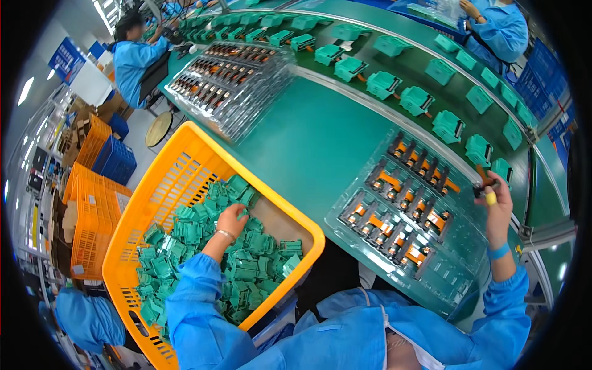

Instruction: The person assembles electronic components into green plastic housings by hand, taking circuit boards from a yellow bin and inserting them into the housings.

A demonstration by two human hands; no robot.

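Note:
My left hand [232, 223] is down among the green plastic housings [240, 265] heaped in a yellow basket [277, 209]. Its fingers are curled together; whatever they grip is hidden. Raised at the right, beside the conveyor, my right hand [498, 206] pinches a small black part with an orange strip [486, 185]. One finger of that hand wears a yellow cover. Below and left of it lies a clear plastic tray [345, 217] with rows of similar black and orange parts [401, 197].
Beyond the green table [308, 129], a conveyor [370, 58] carries spaced green housings. Stacked clear trays [246, 105] of parts stand at the far left of the table. Co-workers in blue sit at the far left and far right. Orange crates [95, 216] stand on the left.

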